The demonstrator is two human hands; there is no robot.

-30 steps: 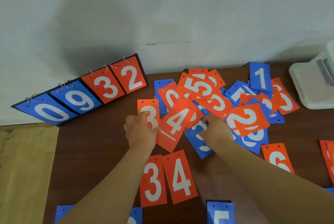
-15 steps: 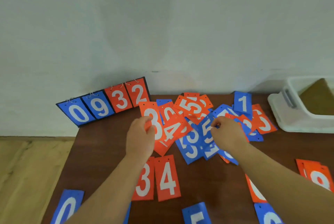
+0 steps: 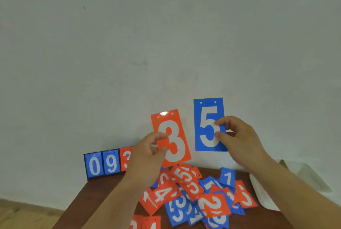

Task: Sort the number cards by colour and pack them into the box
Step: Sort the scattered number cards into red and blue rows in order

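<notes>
My left hand (image 3: 147, 156) pinches an orange card marked 3 (image 3: 170, 137) and holds it upright in front of the wall. My right hand (image 3: 238, 138) pinches a blue card marked 5 (image 3: 209, 124) by its right edge, also raised and upright. Below both hands a mixed heap of orange and blue number cards (image 3: 195, 193) lies on the brown table (image 3: 96, 203). The white box (image 3: 265, 191) shows partly at the right, behind my right forearm.
A flip scoreboard (image 3: 103, 166) reading 0, 9, 3 leans against the white wall at the table's back left corner. Two more orange cards (image 3: 145, 223) lie at the bottom edge of view. Wooden floor (image 3: 27, 214) lies left of the table.
Both hands have lifted off the heap, the left with the orange 3 and the right with the blue 5. The view has tilted up towards the wall.
</notes>
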